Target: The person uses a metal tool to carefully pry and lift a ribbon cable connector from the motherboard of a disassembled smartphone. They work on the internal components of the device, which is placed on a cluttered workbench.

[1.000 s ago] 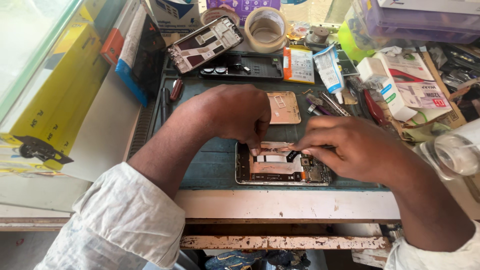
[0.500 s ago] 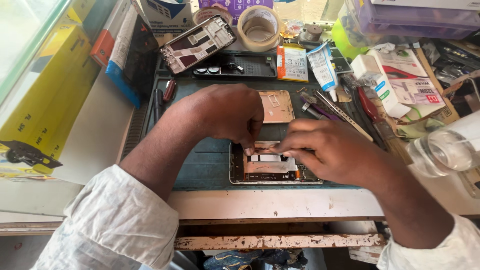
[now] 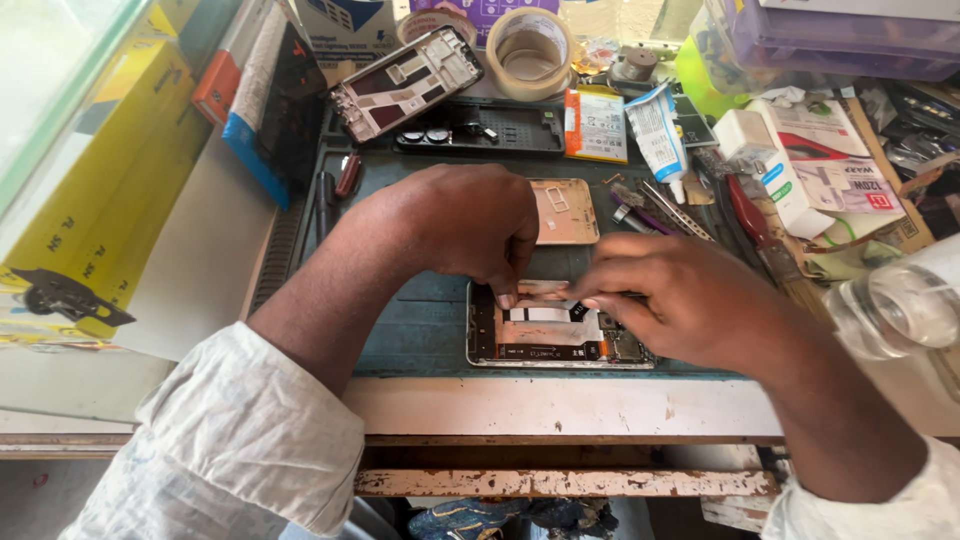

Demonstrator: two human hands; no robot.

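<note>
Dark teal-green rubber work mat (image 3: 420, 320) under opened phone body (image 3: 540, 340): silver rim, black and white inner parts. Pale gold metal plate (image 3: 565, 210) far of it. Beige tape roll (image 3: 530, 45) far. Yellow cardboard box (image 3: 100, 180) left (black print). White tube (image 3: 655, 130), blue markings, right. Clear plastic bottle (image 3: 890, 305) far right. White-painted wooden bench edge (image 3: 560, 405), chipped, near.

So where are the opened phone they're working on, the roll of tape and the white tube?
opened phone (image 3: 545, 340): head view, on its exposed inside near the lower edge.
roll of tape (image 3: 527, 50): head view, on its front rim.
white tube (image 3: 656, 128): head view, mid-body.
</note>
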